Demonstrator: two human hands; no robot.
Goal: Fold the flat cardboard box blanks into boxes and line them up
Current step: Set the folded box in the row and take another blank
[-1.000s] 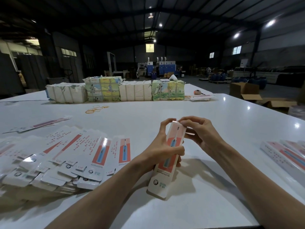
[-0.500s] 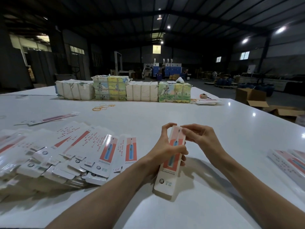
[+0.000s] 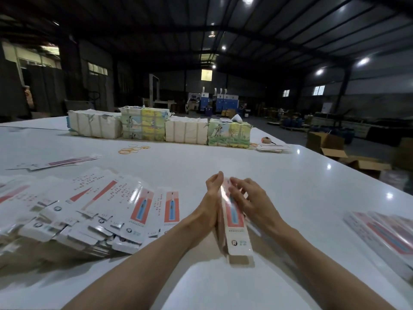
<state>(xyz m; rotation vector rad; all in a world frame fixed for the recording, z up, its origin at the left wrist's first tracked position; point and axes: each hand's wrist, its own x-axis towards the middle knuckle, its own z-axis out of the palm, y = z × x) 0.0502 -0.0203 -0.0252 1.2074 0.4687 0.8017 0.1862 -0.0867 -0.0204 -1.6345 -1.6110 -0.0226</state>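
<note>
the half-formed box [image 3: 234,222] sits squarely between the hands, neither one nearer than the other. its long axis runs from 12 o'clock down to 6 o'clock, the far end leaning a touch toward 11, and the near end rests on the white surface [image 3: 290,186].

the left hand [image 3: 211,202] lies against the box's left wall with fingers nearly straight, only touching. the right hand [image 3: 252,200] has bent fingers spread over the far half; blur hides whether they pinch or just press.

the box is long, slim and glossy white, with a coral panel and a blue toothbrush picture. its near end shows bare brown card, seemingly still untucked.

the finished boxes [image 3: 384,231] lie at 3 o'clock, on the right hand's side, so lining up likely goes that way. the flat blanks [image 3: 93,204] fan out at 9 o'clock.
</note>
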